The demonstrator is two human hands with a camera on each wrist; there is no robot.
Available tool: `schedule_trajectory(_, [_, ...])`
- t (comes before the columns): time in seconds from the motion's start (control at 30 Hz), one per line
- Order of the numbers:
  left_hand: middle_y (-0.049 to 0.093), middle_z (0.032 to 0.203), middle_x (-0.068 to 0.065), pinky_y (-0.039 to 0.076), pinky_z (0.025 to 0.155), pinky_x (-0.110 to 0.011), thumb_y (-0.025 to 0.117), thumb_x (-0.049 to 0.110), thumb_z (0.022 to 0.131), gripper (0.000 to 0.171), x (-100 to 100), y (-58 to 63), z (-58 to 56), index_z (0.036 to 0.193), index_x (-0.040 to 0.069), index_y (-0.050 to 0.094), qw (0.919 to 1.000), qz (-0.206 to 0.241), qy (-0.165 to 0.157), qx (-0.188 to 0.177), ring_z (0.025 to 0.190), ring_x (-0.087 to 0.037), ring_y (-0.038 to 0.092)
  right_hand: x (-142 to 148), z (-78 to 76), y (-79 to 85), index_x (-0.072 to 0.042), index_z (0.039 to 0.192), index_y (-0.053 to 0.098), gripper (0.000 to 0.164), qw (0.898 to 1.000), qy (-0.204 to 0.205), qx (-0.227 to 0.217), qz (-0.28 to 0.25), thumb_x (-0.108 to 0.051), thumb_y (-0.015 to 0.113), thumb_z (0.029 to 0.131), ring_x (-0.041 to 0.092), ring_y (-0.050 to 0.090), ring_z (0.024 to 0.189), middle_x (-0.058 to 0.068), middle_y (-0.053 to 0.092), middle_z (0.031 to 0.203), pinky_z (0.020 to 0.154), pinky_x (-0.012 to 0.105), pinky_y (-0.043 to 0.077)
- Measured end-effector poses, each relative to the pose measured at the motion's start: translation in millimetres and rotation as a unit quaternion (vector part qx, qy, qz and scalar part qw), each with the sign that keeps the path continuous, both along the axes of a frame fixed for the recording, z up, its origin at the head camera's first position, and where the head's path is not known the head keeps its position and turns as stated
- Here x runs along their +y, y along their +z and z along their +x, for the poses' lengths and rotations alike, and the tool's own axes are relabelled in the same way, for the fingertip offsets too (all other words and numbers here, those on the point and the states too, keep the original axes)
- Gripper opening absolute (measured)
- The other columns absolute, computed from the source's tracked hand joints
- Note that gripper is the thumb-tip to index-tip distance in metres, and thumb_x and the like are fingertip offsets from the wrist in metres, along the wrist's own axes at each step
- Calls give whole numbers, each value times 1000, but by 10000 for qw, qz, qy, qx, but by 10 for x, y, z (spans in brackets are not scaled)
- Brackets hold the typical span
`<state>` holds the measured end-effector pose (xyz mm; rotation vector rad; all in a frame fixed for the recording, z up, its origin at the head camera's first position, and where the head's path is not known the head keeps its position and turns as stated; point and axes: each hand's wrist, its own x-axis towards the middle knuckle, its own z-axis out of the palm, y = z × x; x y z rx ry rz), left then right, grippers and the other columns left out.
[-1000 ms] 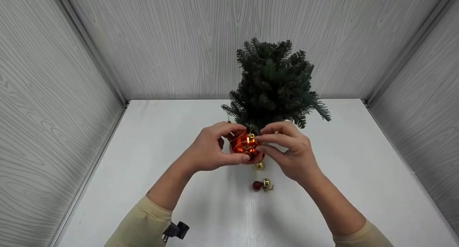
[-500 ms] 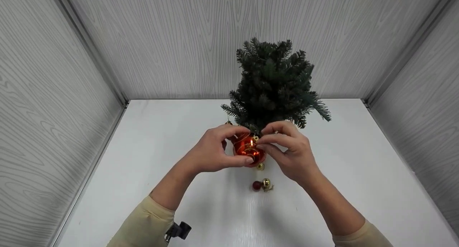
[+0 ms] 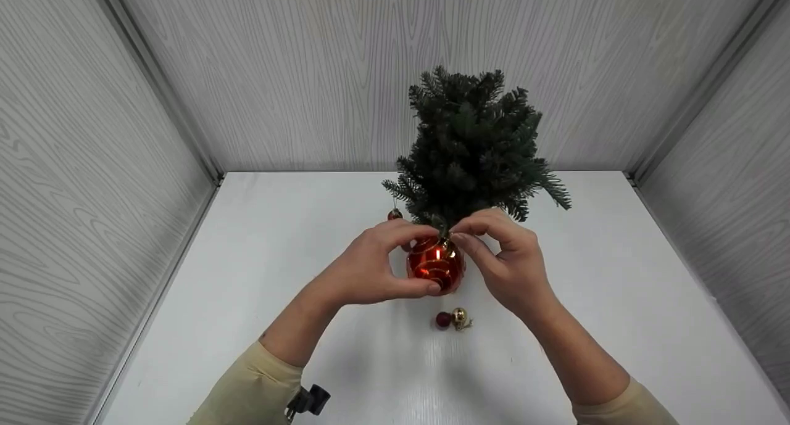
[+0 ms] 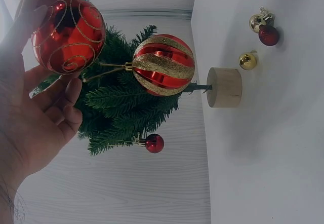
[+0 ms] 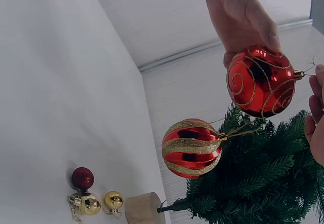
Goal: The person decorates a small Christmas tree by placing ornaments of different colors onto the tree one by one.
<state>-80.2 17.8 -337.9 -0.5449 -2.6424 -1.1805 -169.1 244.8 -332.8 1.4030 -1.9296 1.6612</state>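
Observation:
My left hand [image 3: 376,271] holds a large shiny red bauble [image 3: 436,264] with gold glitter swirls, fingers over its top and thumb below. At its gold cap [image 5: 298,74], the right hand [image 3: 506,252] pinches the thin hanging loop [image 5: 309,69] between thumb and forefinger. Both hands are in front of a small green Christmas tree [image 3: 472,141]. In the left wrist view, a red bauble with gold stripes [image 4: 163,64] hangs on the tree by a gold string, below the held one. A small dark red bauble [image 4: 154,143] hangs from another branch.
The tree's round wooden base [image 4: 225,87] stands on the white table [image 3: 247,227]. Near it lie a small gold bauble [image 5: 114,200], a second gold bauble [image 5: 90,203] and a dark red one [image 5: 82,178]. Grey wood-grain panels [image 3: 308,73] enclose the back and sides.
The left hand has shifted the red bauble slightly right and toward the person. The right hand's fingertips have drawn together at its cap. The bauble's gold cap has turned away from the head camera.

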Motion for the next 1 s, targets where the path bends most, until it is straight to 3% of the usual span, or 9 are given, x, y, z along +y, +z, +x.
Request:
schedule_trajectory(0.33, [67,132,2,52,96,-37,88,43,88,68,21,-12,-8,144,11,65,9997,64,74,225,113,-13,59,-6,3,8,-10,99,79,21,10000,-32,65,20,9,75,93,17,61,91,0,73,94,77,26,51])
schedule_trajectory(0.47, [70,125,-4,52,88,-38,85,38,93,55,50,-19,-31,137,9,71,9979,337,176,522,106,-14,60,-7,2,7,-9,99,80,18,9999,-61,115,65,7,76,93,16,61,91,-1,74,93,77,27,51])
schedule_trajectory(0.67, [72,115,1,47,72,-34,81,29,97,29,122,11,-69,121,12,79,9909,922,249,947,100,-16,61,-3,7,6,-9,100,80,14,9996,-114,218,113,3,76,95,16,59,87,-2,74,93,75,26,49])
schedule_trajectory(1.0, [72,106,6,47,70,-30,82,20,96,13,223,22,-106,107,14,84,9834,1584,303,830,95,-16,63,-16,5,-6,-14,102,81,16,9993,-206,256,150,1,76,96,16,60,88,-3,73,93,75,25,51])
